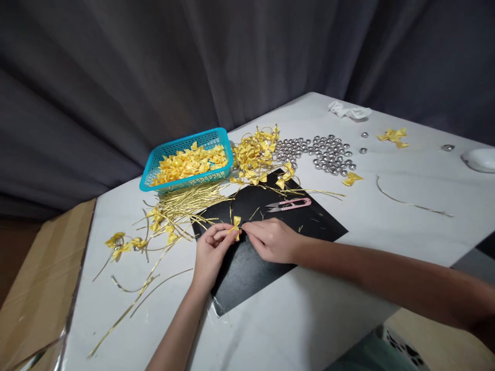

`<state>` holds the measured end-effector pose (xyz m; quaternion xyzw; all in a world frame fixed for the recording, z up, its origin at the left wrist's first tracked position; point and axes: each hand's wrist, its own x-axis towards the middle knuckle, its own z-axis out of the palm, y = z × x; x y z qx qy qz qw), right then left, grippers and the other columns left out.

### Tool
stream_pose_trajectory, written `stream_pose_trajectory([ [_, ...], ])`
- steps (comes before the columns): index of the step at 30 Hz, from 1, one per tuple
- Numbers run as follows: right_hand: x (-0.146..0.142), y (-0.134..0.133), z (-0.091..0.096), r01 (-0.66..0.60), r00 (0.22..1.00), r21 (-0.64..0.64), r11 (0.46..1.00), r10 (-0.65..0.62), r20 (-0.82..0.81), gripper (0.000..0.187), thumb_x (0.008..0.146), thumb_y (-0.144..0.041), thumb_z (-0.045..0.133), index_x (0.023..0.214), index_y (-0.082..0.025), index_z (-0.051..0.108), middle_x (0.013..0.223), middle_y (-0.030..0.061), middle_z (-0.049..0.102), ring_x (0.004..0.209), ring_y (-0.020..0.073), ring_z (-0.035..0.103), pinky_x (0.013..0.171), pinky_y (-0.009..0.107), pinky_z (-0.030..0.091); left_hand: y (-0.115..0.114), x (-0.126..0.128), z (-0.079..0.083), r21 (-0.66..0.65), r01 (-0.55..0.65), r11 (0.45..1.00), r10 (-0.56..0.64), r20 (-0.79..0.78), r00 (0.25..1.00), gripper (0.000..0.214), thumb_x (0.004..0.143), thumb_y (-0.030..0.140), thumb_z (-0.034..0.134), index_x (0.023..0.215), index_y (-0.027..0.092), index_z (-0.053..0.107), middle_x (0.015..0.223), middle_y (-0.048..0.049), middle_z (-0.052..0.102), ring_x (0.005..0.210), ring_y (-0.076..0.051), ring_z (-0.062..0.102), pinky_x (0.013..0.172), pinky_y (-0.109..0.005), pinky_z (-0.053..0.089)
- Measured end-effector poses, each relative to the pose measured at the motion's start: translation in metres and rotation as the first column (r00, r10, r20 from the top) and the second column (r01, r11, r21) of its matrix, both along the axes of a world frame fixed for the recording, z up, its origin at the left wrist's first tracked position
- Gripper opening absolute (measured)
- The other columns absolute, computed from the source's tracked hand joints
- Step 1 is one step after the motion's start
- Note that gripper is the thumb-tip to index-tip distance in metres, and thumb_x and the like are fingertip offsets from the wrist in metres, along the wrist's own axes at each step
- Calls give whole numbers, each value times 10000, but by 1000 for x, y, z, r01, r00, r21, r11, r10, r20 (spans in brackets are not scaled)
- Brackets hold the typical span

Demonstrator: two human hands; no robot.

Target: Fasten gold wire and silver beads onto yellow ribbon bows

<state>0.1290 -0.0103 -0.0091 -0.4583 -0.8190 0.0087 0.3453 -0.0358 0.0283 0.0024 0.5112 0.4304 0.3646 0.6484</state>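
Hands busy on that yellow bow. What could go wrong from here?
1. The pink-handled snips lie on the black mat just beyond the right hand, blades bare; a knuckle could brush them.
2. The gold cords overlap in a loose heap near the left hand, so they might snag or tangle.
3. The silver beads sit loose on the white table; a bump could scatter them.

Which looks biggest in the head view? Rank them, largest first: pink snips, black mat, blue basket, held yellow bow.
1. Black mat
2. Blue basket
3. Pink snips
4. Held yellow bow
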Motion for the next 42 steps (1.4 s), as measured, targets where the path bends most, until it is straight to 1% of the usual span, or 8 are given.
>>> stream_pose_trajectory([
  [9, -4, -2, 1, 39, 999, 58, 998, -38, -19, 223, 840, -74, 350, 755, -140, 545, 567, 12, 573, 482, 106, 512, 487, 213, 373, -1, 0, -2, 47, -41, 998, 41, 13, 999, 187, 689, 273, 729, 797, 135, 668, 703, -8, 697, 640, -80, 626, 637, -142, 497],
  [15, -7, -3, -3, 50, 997, 94, 994, -45, -60, 195, 846, -80, 360, 796, -141, 539, 610, 34, 619, 528, 118, 576, 505, 211, 420, -10, 2, -1, 276, -110, 955, 131, -57, 990, 127, 731, 247, 684, 795, 140, 661, 708, -17, 701, 655, -109, 652, 637, -170, 526],
  [19, -8, -5, -4, 47, 993, 138, 989, -32, -112, 183, 837, -68, 370, 806, -139, 536, 612, 43, 631, 517, 123, 584, 502, 216, 444, -19, 3, -2, 514, -141, 846, 244, -139, 960, 79, 773, 216, 640, 806, 147, 659, 748, -26, 701, 666, -123, 661, 640, -192, 543],
  [24, -11, -8, -1, 56, 985, 194, 979, -22, -174, 184, 840, -63, 375, 862, -141, 540, 640, 43, 652, 544, 126, 610, 528, 218, 476, -25, 4, -8, 805, -35, 592, 331, -203, 922, 84, 815, 143, 585, 867, 155, 650, 789, -36, 691, 676, -127, 647, 640, -212, 542],
  [27, -12, -8, 1, 60, 979, 203, 977, -18, -204, 174, 841, -56, 388, 878, -132, 541, 662, 52, 664, 555, 129, 621, 532, 218, 479, -27, 4, -11, 881, 39, 472, 324, -214, 921, 133, 822, 99, 569, 921, 158, 635, 814, -37, 684, 698, -124, 641, 657, -215, 535],
  [35, -10, -7, 5, 33, 963, 86, 996, -9, -271, 108, 876, -117, 423, 933, -148, 510, 736, 32, 665, 585, 103, 618, 538, 191, 458, -27, 4, -12, 927, -67, 368, 394, -90, 915, 243, 764, 36, 623, 966, 170, 620, 838, -25, 681, 742, -128, 642, 687, -227, 530],
  [39, -9, -6, 3, 11, 969, 79, 997, 9, -248, 111, 879, -111, 408, 890, -150, 512, 725, 41, 635, 616, 120, 606, 546, 203, 456, -26, 3, -8, 958, -28, 284, 363, -81, 928, 259, 769, 5, 595, 975, 161, 618, 875, -52, 680, 800, -154, 640, 706, -267, 523],
  [42, -8, -4, 2, -22, 971, 51, 998, 33, -238, 140, 896, -128, 389, 839, -154, 515, 674, 33, 594, 568, 116, 562, 509, 204, 441, -26, 1, -6, 967, -2, 256, 359, -93, 929, 259, 776, -2, 580, 977, 157, 620, 880, -65, 674, 810, -165, 634, 713, -289, 514],
])
